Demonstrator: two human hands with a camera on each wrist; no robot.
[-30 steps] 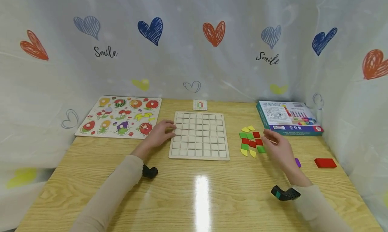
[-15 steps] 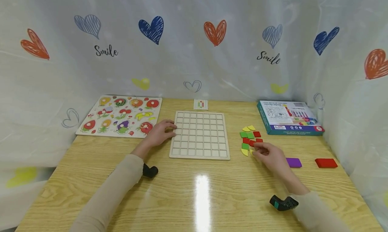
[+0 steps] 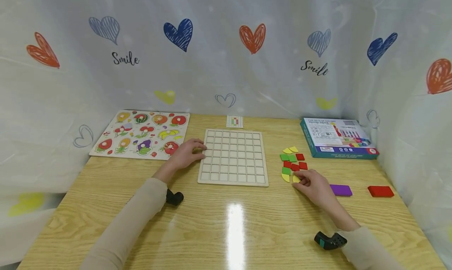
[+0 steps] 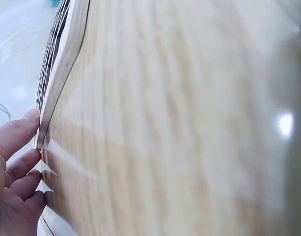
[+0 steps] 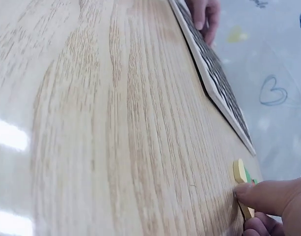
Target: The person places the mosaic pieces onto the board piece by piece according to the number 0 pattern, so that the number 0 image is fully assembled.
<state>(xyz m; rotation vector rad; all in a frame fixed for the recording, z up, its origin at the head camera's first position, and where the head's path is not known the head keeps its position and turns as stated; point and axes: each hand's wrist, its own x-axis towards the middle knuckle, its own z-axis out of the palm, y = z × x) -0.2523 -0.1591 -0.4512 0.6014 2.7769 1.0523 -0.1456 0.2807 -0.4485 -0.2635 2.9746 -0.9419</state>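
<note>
A pale wooden grid board (image 3: 233, 156) lies mid-table. My left hand (image 3: 199, 150) rests against its left edge with relaxed fingers (image 4: 20, 130); the same board edge (image 4: 62, 64) shows in the left wrist view. To the right of the board is a cluster of small flat pieces: green (image 3: 284, 157), red (image 3: 300, 157) and yellow (image 3: 289, 150). My right hand (image 3: 298, 180) is at the near end of the cluster, and its fingertips (image 5: 260, 194) pinch a yellow piece (image 5: 240, 174). The board (image 5: 214, 73) and my left hand (image 5: 204, 12) show beyond it.
A fruit peg puzzle (image 3: 141, 134) lies at the back left and a small pattern card (image 3: 234, 121) behind the board. A teal box (image 3: 337, 143) sits at the back right. A purple block (image 3: 341, 190) and a red block (image 3: 380, 191) lie right of my hand. A heart-print curtain surrounds the table (image 3: 226, 223).
My right hand came down and left from above the cluster's right side to its near end, closing its fingertips on a yellow piece. The left hand stayed on the board.
</note>
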